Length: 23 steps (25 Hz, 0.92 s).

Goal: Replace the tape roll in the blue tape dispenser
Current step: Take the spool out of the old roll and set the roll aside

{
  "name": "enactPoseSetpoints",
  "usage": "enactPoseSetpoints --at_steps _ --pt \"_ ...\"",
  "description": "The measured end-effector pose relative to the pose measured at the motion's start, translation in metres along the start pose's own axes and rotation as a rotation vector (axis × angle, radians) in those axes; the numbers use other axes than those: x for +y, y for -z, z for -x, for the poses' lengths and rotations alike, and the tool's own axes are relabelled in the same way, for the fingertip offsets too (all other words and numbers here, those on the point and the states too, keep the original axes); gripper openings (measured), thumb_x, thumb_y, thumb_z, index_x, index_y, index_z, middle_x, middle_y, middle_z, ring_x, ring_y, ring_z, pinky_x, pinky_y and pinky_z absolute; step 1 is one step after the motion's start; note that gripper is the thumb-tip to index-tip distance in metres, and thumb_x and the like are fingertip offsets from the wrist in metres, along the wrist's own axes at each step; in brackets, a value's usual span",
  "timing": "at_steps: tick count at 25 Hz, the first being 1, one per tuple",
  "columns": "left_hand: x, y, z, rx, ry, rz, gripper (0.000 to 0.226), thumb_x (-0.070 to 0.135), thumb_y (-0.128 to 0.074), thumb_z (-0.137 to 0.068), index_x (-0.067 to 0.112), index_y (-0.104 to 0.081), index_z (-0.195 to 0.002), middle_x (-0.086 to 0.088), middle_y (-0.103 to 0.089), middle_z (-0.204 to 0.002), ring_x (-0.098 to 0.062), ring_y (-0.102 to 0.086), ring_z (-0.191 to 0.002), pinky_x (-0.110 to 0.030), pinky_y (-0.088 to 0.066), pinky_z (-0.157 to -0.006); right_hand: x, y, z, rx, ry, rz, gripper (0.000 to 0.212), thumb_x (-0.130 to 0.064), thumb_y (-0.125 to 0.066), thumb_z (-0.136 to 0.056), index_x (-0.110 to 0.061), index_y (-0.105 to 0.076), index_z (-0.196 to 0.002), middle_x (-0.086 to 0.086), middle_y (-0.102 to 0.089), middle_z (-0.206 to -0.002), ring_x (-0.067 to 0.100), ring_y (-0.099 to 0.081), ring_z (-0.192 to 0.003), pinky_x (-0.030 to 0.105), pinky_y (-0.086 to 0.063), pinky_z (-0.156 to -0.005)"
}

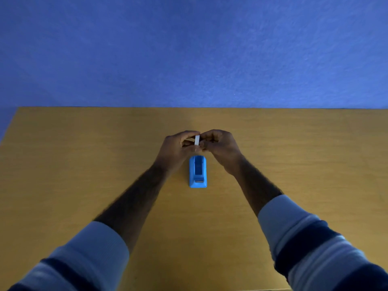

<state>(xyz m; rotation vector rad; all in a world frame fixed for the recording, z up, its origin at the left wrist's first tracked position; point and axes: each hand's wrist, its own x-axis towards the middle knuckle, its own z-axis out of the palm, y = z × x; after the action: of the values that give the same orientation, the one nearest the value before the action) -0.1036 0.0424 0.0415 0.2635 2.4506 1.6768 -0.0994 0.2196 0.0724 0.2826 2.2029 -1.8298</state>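
**White roll pinched between both hands, dispenser bay empty**

White tape roll (197, 140) sits edge-on to the camera, clamped between the two sets of fingers. Left hand (178, 146) has its fingers (190, 134) curled over the top and left face; right hand (220, 143) has its fingers (206, 136) closed against the right face. Both grips tight on the roll, no gap showing. Can't tell whether a hub or core is in there, too small and mostly covered.

Blue tape dispenser (198, 171) stands on the tabletop (84, 164) just below the fingers, toward the body, cutter end nearest the person. Not touched by either hand. Its bay looks empty from here.

Step, my read: prepping the roll in the air, likely picking the free end or seating the core, before loading.

Next move needs: roll kept upright and lined up with the bay's long axis, lowered into the slot, tape end fed toward the cutter.

Sleeves (315, 244) striped, pushed up both forearms, well clear.
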Motion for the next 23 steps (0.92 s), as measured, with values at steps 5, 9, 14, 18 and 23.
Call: enactPoseSetpoints --at_steps 5,9,14,18,23 --pt "-0.003 0.007 -0.026 0.039 -0.007 -0.235 0.048 0.013 -0.078 -0.088 0.016 -0.065 -0.134 0.003 -0.069 -0.119 -0.009 -0.066 -0.104 -0.02 -0.054 -0.09 0.009 0.005 -0.009 0.118 -0.016 0.097 0.019 -0.002 -0.067 -0.091 -0.007 -0.071 -0.108 0.0 -0.072 -0.087 0.009 -0.065 -0.074 0.022 -0.055 -0.067" --pt "-0.006 0.004 -0.05 -0.029 -0.021 -0.448 0.047 0.015 -0.074 -0.091 0.015 -0.063 -0.136 -0.004 -0.065 -0.125 -0.019 -0.063 -0.106 -0.039 -0.055 -0.092 0.015 0.01 -0.012 0.125 -0.006 0.147 0.018 -0.003 -0.067 -0.09 -0.012 -0.072 -0.105 -0.007 -0.072 -0.084 -0.005 -0.063 -0.066 0.011 -0.049 -0.06" --pt "-0.015 0.0 -0.067 -0.123 0.031 -0.617 0.054 0.021 -0.075 -0.09 0.02 -0.059 -0.141 -0.001 -0.061 -0.135 -0.022 -0.058 -0.121 -0.037 -0.049 -0.098 0.018 0.019 -0.011 0.114 0.006 0.181 0.02 -0.003 -0.068 -0.09 -0.01 -0.072 -0.108 -0.006 -0.072 -0.088 -0.006 -0.064 -0.07 0.012 -0.051 -0.064" --pt "-0.021 -0.005 -0.07 -0.13 0.033 -0.67 0.055 0.021 -0.076 -0.089 0.019 -0.059 -0.141 -0.001 -0.061 -0.139 -0.023 -0.053 -0.128 -0.036 -0.045 -0.101 0.019 0.02 -0.011 0.116 0.005 0.171 0.019 -0.001 -0.068 -0.089 -0.012 -0.072 -0.104 -0.008 -0.071 -0.084 -0.009 -0.063 -0.066 0.011 -0.05 -0.063" --pt "-0.02 -0.002 -0.066 -0.134 0.062 -0.616 0.054 0.019 -0.074 -0.091 0.016 -0.057 -0.142 -0.005 -0.057 -0.142 -0.023 -0.054 -0.129 -0.041 -0.046 -0.106 0.02 0.016 -0.007 0.1 0.002 0.158 0.022 -0.002 -0.069 -0.089 -0.023 -0.07 -0.094 -0.01 -0.072 -0.085 -0.01 -0.065 -0.068 0.01 -0.05 -0.062"
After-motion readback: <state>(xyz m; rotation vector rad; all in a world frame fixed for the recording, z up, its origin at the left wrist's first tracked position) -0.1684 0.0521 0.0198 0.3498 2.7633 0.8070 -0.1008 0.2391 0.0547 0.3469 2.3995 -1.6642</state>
